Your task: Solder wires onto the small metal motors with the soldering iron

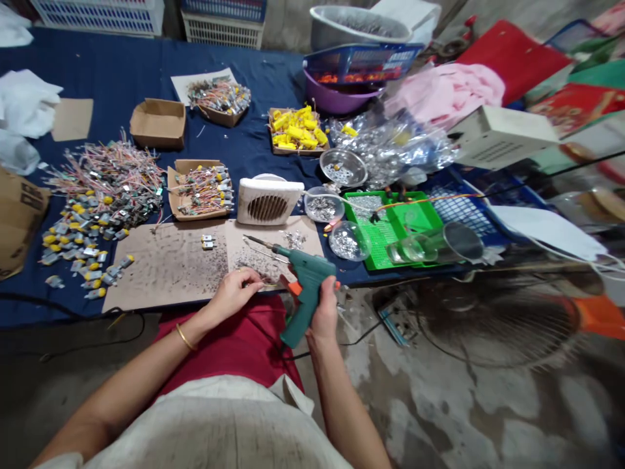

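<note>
My right hand point(325, 311) is wrapped around the handle of a green soldering gun point(312, 277) with an orange trigger. Its thin metal tip points left over the cardboard work sheet point(168, 260). At the sheet's near edge, my left hand point(239, 292) has its fingers pinched together; a thin, pale strand shows by the fingertips, too small to name. Two small motors point(208, 242) lie on the cardboard beyond my left hand. Small metal bits point(294, 240) are scattered close to the gun's tip.
Left lies a heap of motors point(88, 241) and wired parts point(112, 176). A box of wired parts point(202, 189) and a white vent fan point(268, 202) stand behind the cardboard. Bowls of metal bits point(349, 241) and a green tray point(378, 260) sit right. A floor fan point(498, 319) stands lower right.
</note>
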Action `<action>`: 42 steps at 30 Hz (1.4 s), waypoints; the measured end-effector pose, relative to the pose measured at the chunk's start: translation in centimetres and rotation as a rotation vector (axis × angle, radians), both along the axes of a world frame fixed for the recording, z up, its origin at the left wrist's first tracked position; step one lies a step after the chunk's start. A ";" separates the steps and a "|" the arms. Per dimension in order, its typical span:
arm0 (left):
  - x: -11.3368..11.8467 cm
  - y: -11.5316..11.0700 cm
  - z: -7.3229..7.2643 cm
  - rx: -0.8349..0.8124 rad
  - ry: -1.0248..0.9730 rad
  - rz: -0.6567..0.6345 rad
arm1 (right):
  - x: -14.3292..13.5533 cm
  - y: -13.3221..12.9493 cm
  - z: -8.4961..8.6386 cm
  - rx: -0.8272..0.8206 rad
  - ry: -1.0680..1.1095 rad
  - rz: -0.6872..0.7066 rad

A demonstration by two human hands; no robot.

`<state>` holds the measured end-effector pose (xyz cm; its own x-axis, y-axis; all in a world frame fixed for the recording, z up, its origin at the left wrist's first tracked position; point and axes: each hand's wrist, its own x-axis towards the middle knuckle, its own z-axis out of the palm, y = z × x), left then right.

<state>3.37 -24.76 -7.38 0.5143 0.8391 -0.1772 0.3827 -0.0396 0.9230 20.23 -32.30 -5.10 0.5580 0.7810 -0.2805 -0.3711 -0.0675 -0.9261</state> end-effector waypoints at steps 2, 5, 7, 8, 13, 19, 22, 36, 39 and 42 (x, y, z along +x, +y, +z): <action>1.1 0.3 -0.5 -0.133 -0.022 -0.036 | 2.3 -2.3 1.0 -0.038 -0.044 -0.046; 3.2 0.8 -1.2 -0.302 -0.017 -0.124 | 5.6 -6.5 2.6 -0.186 -0.189 -0.105; 4.6 1.1 -1.6 -0.295 0.014 -0.171 | 7.2 -9.1 3.2 -0.317 -0.300 -0.074; 5.4 1.2 -1.7 -0.266 0.042 -0.186 | 7.8 -10.1 3.4 -0.376 -0.360 -0.058; 8.5 1.5 -1.5 -0.063 0.176 -0.220 | 9.4 -11.5 3.5 -0.502 -0.705 0.102; 9.8 1.3 -1.4 0.023 0.257 -0.225 | 10.2 -10.2 3.7 -0.425 -0.926 0.228; 9.9 1.2 -1.4 0.022 0.291 -0.219 | 10.3 -10.0 3.5 -0.405 -0.947 0.263; 9.9 1.2 -0.7 0.019 0.356 -0.234 | 9.8 -9.1 3.8 -0.388 -0.942 0.298; 9.9 1.3 -0.4 0.011 0.358 -0.231 | 9.9 -9.0 3.7 -0.379 -0.959 0.307; 9.9 1.3 -0.3 0.013 0.360 -0.236 | 10.2 -9.1 3.3 -0.377 -0.997 0.323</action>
<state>13.28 -23.46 -7.68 0.5997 0.7094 -0.3704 0.6591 -0.1754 0.7313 30.46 -41.41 -1.82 0.4520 0.8892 -0.0703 0.6130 -0.3669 -0.6998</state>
